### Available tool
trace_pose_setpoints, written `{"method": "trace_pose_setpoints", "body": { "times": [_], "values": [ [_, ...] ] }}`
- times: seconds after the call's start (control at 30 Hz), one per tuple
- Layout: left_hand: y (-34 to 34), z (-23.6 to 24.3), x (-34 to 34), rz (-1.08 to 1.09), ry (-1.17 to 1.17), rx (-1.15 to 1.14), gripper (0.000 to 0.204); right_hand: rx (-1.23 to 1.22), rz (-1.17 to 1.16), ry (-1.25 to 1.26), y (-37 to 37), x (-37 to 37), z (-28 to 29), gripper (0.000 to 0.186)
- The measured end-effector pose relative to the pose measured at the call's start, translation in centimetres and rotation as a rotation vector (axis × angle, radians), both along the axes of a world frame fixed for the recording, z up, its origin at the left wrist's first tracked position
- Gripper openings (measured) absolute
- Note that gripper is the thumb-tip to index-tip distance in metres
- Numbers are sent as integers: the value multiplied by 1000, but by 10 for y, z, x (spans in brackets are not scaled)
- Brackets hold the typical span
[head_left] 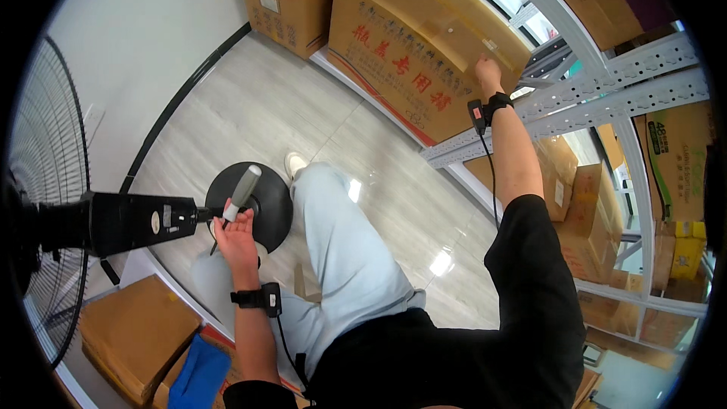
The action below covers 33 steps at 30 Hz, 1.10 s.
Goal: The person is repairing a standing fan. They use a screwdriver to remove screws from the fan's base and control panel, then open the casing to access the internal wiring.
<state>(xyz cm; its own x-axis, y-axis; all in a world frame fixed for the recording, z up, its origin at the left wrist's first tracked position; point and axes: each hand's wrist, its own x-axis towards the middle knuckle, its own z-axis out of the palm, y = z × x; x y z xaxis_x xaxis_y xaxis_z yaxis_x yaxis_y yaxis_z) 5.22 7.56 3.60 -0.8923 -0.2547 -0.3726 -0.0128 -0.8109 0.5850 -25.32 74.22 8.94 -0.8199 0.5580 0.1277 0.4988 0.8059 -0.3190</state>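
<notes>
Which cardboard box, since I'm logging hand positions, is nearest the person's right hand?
The large box with big red characters, at top centre: the right hand is at its right end. The box to its left sits farther away.

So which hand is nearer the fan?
The left. The left hand is close by the fan, gripping a grey-handled tool; the right hand is well off to the fan's right, at the big box.
</notes>
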Motion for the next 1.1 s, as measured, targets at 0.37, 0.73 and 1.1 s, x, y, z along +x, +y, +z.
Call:
{"method": "trace_pose_setpoints", "body": {
  "times": [0.37, 0.73, 1.1],
  "values": [
    [0, -6, -1, -51, -63, -97, 55, 557, 325, 116, -22, 12, -10, 27],
    [10, -17, -17, -106, -51, -54, 55, 267, 102, 273, -32, 15, -2, 34],
    [21, -9, -19, -160, -57, -66, 52, 31, 54, 723, -21, 42, -2, 23]
  ]
}}
